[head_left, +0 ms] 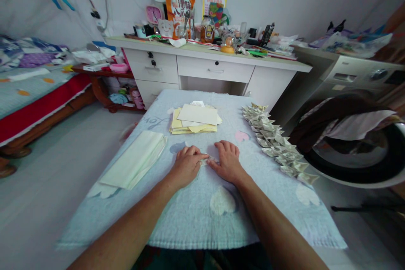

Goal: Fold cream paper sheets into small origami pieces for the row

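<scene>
Paper bit [204, 162] lies on the surface [190, 228], just on the near side of the paper stack [198, 114]. Left hand [187, 163] and right hand [228, 162] both touch it, can't tell if either grip's actually pinching. Folded pieces [274, 141] line up right of the stack.

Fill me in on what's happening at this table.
A person's left hand and right hand meet over a small pale piece, apparently paper, mostly hidden by the fingers. It lies on the blue cloth. Beyond the hands sits a paper stack; larger folded sheets lie to the left, pointed folded pieces in rows to the right.
</scene>
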Tool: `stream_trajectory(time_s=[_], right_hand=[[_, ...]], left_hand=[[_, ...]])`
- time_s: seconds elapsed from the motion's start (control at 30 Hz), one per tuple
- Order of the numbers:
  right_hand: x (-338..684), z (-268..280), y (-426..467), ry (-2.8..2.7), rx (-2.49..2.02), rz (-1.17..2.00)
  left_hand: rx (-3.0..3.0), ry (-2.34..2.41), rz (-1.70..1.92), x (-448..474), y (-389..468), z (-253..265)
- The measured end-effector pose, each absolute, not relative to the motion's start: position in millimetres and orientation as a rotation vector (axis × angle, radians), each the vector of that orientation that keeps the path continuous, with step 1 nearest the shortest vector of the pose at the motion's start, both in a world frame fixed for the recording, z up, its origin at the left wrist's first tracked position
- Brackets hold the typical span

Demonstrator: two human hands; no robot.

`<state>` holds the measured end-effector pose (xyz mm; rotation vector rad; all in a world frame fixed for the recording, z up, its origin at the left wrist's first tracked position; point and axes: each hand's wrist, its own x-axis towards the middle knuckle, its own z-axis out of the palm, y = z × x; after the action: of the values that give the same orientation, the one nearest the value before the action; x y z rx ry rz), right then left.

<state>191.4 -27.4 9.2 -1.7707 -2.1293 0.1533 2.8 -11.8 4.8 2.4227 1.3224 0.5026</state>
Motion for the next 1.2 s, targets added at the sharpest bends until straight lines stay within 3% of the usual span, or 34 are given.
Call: stream_trajectory(time_s=[0.43,0.57,0.73,0.93,1.2], right_hand=[[213,11,-25,-2.09,-2.026,0.196],[207,20,-28,-2.072,-1.817,0.159],[185,25,-32,-2.255,-1.467,0.38],[178,20,-30,-2.316,-1.532,0.383],[176,20,-29,-2.291,-1.576,0.385]], left_hand=[[2.397,1.34,0.451,3,-11,8],[2.399,1.354,0.429,4,-11,7],[2.427,1.352,0.473,4,-12,6],[2.314,1.41,0.626,-1,-10,8],[2.263,1.583,0.492,-8,-7,11]])
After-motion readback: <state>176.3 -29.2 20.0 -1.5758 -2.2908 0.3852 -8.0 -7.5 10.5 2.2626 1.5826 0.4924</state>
